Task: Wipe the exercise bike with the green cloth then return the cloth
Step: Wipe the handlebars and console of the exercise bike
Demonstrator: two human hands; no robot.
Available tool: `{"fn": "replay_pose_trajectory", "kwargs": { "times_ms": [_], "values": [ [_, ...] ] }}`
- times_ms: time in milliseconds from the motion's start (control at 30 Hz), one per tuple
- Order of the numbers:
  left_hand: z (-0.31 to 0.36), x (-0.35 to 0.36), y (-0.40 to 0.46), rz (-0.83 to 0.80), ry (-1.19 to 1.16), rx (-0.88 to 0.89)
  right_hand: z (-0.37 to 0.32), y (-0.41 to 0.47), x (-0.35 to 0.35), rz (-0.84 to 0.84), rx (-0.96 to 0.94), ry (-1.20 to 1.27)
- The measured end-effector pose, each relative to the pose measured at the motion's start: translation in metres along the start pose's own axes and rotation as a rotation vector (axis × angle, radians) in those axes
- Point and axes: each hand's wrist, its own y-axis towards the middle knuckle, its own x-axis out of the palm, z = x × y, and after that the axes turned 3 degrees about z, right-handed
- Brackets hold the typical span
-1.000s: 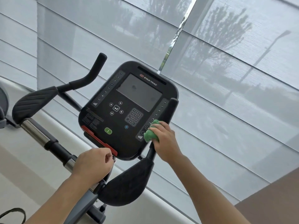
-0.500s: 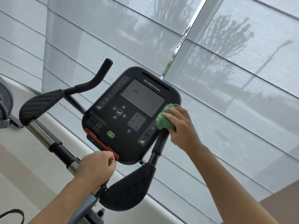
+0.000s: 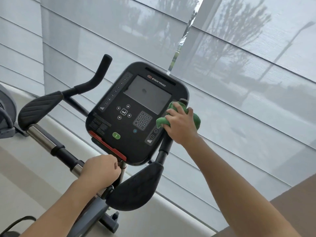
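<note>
The exercise bike's black console (image 3: 136, 113) faces me, with a dark screen and keypad. My right hand (image 3: 182, 125) is wrapped around the upper end of the right upright handlebar (image 3: 165, 147), gripping the green cloth (image 3: 195, 119) bunched around the bar just below its tip. My left hand (image 3: 100, 170) is closed on the chrome handlebar crossbar (image 3: 42, 139) under the console's lower edge. A black elbow pad (image 3: 135, 185) sits between my arms, and another elbow pad (image 3: 41, 108) lies at the left.
Grey roller blinds (image 3: 239, 82) cover the windows right behind the bike. A pale sill or ledge (image 3: 171, 211) runs below them. The left upright handlebar (image 3: 100, 72) rises beside the console. Part of another machine (image 3: 6, 113) shows at the far left edge.
My right hand has slid the green cloth up the right upright bar, from beside the console's lower corner to near the bar's tip. The left hand has kept its grip.
</note>
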Motion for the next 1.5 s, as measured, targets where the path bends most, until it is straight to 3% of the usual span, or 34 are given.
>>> {"fn": "replay_pose_trajectory", "kwargs": {
  "times_ms": [133,433,500,600,700,833,1000,1133,1500],
  "values": [
    [0.004,-0.005,0.002,-0.079,0.054,-0.008,-0.023,-0.014,0.013,-0.194,0.017,0.028],
    [0.007,-0.009,-0.002,-0.053,0.047,-0.010,-0.038,-0.046,0.017,-0.251,0.126,0.482],
    [0.007,-0.010,-0.004,-0.015,0.017,-0.017,-0.037,-0.057,0.016,-0.183,0.159,0.643],
    [0.006,-0.007,-0.007,0.080,-0.038,-0.027,-0.028,-0.067,0.006,0.112,0.212,0.808],
    [0.005,-0.004,-0.007,0.140,-0.094,-0.007,-0.004,-0.055,-0.012,0.415,0.331,0.797],
    [0.003,-0.002,-0.006,0.169,-0.102,0.020,0.030,-0.025,-0.020,0.566,0.565,0.806],
    [0.000,0.003,-0.004,0.167,-0.097,0.023,0.002,-0.005,0.014,0.430,0.686,0.999],
    [0.003,0.009,-0.001,0.193,-0.072,0.018,-0.022,-0.021,0.033,0.457,0.695,1.086],
    [0.002,0.014,0.001,0.181,-0.015,0.010,-0.058,-0.111,0.061,0.094,0.896,1.371]
  ]
}}
